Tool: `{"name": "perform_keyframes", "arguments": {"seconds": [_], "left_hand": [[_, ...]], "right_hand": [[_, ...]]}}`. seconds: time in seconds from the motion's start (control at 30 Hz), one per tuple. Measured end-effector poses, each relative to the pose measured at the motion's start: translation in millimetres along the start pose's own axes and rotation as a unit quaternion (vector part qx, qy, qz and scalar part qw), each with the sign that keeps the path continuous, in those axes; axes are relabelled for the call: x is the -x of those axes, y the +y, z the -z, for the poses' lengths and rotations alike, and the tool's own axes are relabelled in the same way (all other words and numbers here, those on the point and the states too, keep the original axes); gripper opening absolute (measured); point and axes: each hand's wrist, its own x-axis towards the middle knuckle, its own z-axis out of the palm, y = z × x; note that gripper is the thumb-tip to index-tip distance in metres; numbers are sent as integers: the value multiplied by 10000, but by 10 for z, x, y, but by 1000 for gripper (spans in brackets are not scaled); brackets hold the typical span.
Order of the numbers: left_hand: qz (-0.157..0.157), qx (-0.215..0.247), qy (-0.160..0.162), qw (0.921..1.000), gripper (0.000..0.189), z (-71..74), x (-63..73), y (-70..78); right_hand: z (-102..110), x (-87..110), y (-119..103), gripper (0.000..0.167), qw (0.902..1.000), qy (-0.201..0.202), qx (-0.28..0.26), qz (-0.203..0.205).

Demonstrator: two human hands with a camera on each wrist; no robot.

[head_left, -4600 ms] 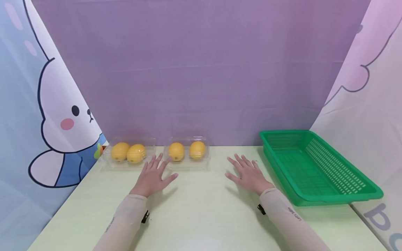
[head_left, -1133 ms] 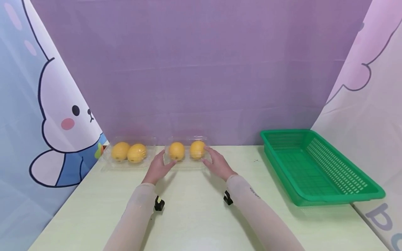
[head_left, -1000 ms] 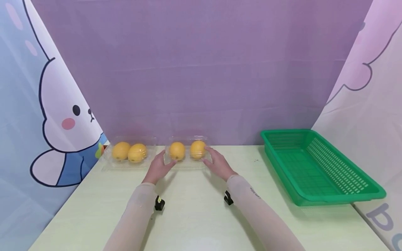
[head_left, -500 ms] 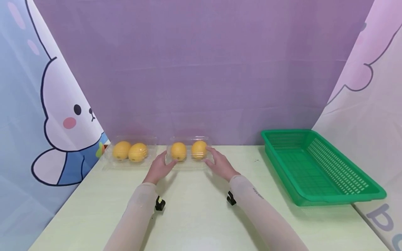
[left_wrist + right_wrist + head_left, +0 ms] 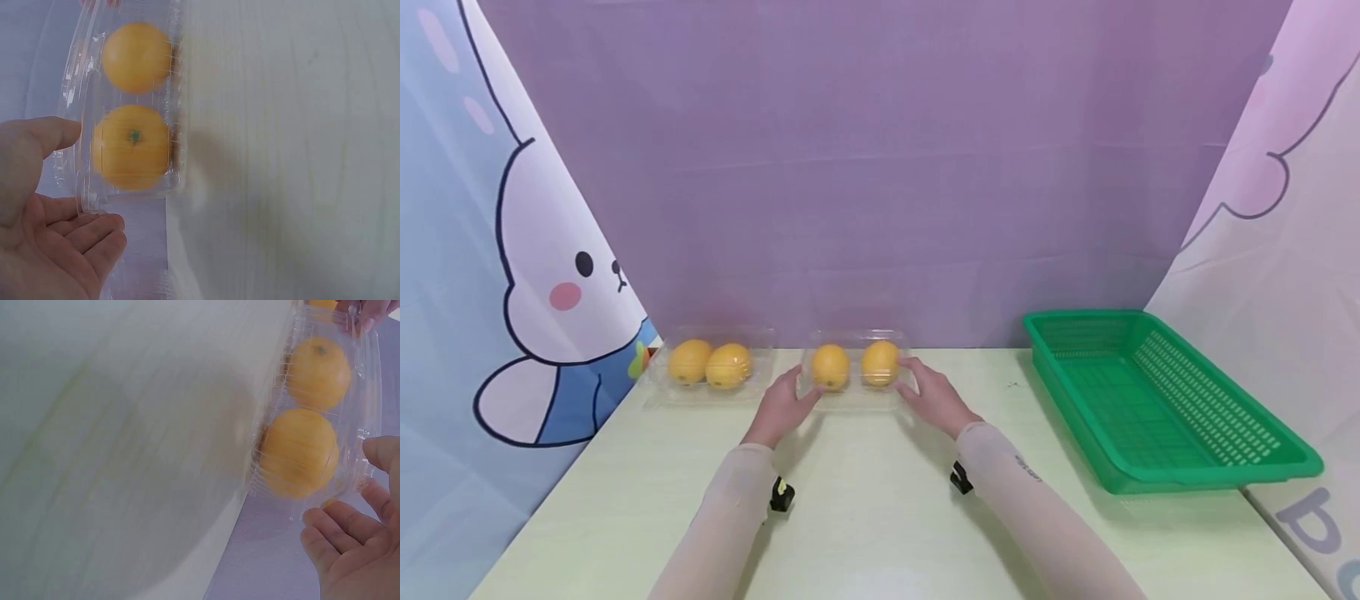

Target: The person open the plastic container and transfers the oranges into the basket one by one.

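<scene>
Just below the head view's centre, the left hand [image 5: 780, 406] and right hand [image 5: 938, 400] pinch opposite ends of a clear box [image 5: 855, 372] holding two oranges [image 5: 831, 367], its thin plastic probably slippery and bendy, best held at the rims.

Fruit box [image 5: 855, 373]: glossy plastic | basket [image 5: 1150, 408]: plastic, slight sheen | tabletop [image 5: 865, 508]: smooth, wood-grained | backdrop [image 5: 880, 167]: matt cloth
</scene>
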Motion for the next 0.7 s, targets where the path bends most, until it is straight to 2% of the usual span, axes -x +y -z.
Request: {"name": "perform_keyframes", "arguments": {"seconds": [0.4,0.7], "left_hand": [[-110,-119,2,9999,74,-36,62,69],[-159,-102,11,9998,75,-53,99,83]], "right_hand": [[69,76,19,46,9996,34,-73,-260],[113,150,9,45,9998,35,-26,-191]]}}
